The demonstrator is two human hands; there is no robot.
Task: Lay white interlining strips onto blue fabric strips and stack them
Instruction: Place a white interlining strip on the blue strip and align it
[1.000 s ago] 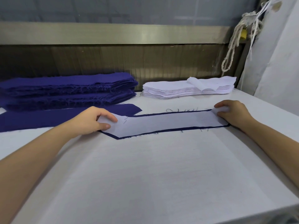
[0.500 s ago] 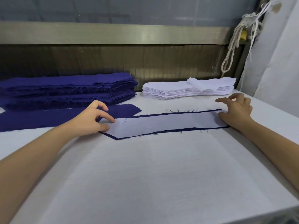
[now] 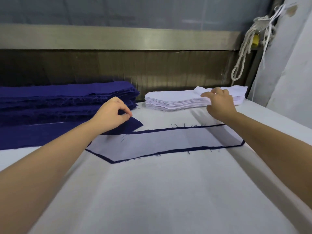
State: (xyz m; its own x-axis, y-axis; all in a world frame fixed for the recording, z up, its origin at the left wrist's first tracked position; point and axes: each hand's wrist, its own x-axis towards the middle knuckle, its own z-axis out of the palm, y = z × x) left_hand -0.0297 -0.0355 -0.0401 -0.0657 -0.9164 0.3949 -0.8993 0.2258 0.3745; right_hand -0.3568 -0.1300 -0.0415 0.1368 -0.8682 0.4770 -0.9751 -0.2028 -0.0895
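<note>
Behind the cloth-covered tabletop (image 3: 160,191) runs a metal rail (image 3: 118,38) over a dark panel; a rope (image 3: 243,53) hangs above the far right corner.

Head view: a finished pair (image 3: 160,142), white interlining lying flat on a blue strip with a thin blue margin showing all round, sits mid-tabletop, parallel to the far edge; neither hand touches it. The blue pile (image 3: 67,97) stands along the far edge toward the left corner, the white pile (image 3: 175,100) along the same edge toward the right corner. A loose strip (image 3: 42,134) of blue lies just in front of the blue pile, its end near the pair's far left corner. The left hand (image 3: 113,115) pinches that end between thumb and forefinger; the right hand (image 3: 219,103) hovers over the white pile with fingers loosely spread, holding nothing; whether they touch the top sheet I cannot tell.

Both materials look light, limp and quick to wrinkle; the blue frays at its edges, so it is best taken by an end and drawn flat; the interlining is thin and sheets may cling together, so peel one at a corner. A crumpled sheet (image 3: 200,90) atop the white pile could get in the way; loose threads beside the pair may snag.
</note>
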